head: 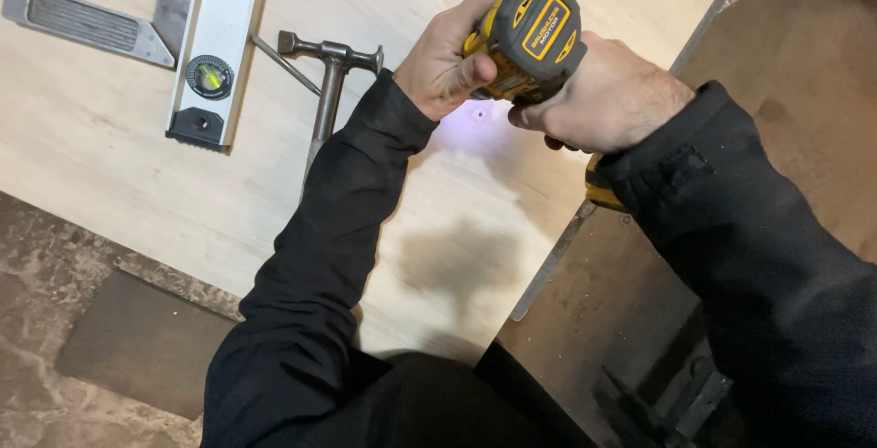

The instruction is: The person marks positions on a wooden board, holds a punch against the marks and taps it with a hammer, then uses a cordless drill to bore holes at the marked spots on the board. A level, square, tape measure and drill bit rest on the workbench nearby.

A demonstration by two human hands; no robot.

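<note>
A yellow and black cordless drill [533, 39] points down at a pale wooden board [119, 165], its work light casting a bright patch around a small hole on the wood below. My left hand [448, 55] wraps the front of the drill body. My right hand [607, 96] grips the drill's handle from the right. The drill's bit is hidden under the tool and my hands. Both sleeves are black.
A metal hammer [329, 73] lies on the board just left of my left forearm. A silver spirit level [215, 46] and a metal try square [82, 19] lie at the upper left. The board's metal-edged right side [557, 247] borders a dusty brown floor.
</note>
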